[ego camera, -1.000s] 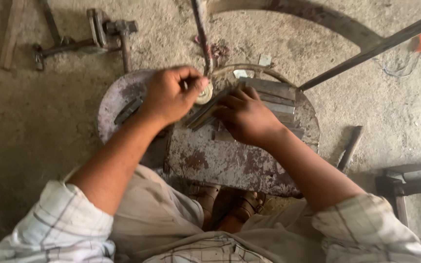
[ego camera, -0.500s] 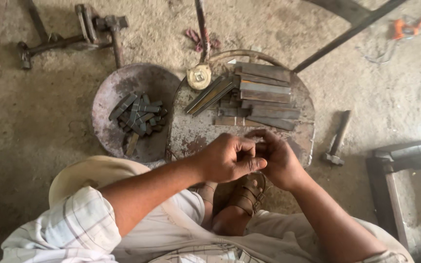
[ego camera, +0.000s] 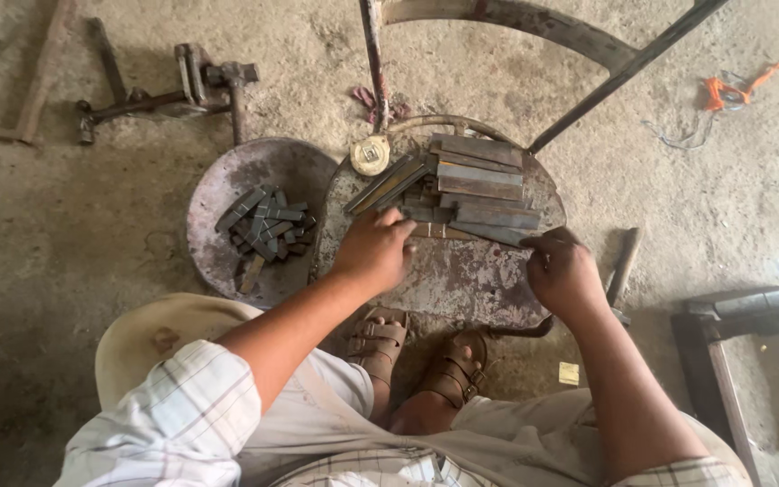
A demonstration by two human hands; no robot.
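1. Head view: a rusty round plate [ego camera: 462,280] is seen from above, set low over a sandy floor [ego camera: 65,234], with a seated person's two hands upon it.

2. The left hand [ego camera: 373,251] is laid on the plate's near-left part, fingers curled down onto a short flat bar [ego camera: 433,231] at the edge of the stack; whether the bar is actually pinched cannot be told.

3. The right hand [ego camera: 563,271] is placed at the plate's right rim, fingers bent and closed loosely at the tip of the lowest long strip [ego camera: 490,233]; a firm grip cannot be confirmed.

4. A stack of flat steel bars [ego camera: 480,185] is piled across the far half of the plate, just beyond both hands, with a few thin strips fanned out to its left.

5. A round tape measure [ego camera: 371,155] is seen at the plate's far-left rim, touching the fanned strips.

6. A shallow metal pan [ego camera: 227,194] is set just left of the plate, and short cut pieces [ego camera: 266,225] are heaped inside it.

7. Two sandalled feet [ego camera: 416,356] are tucked under the plate's near edge.

8. A hammer [ego camera: 622,271] is laid on the floor just right of the plate, partly hidden by the right hand.

9. A clamp-like tool [ego camera: 169,95] is left well beyond the pan, and orange cord [ego camera: 723,88] well to the plate's far right.
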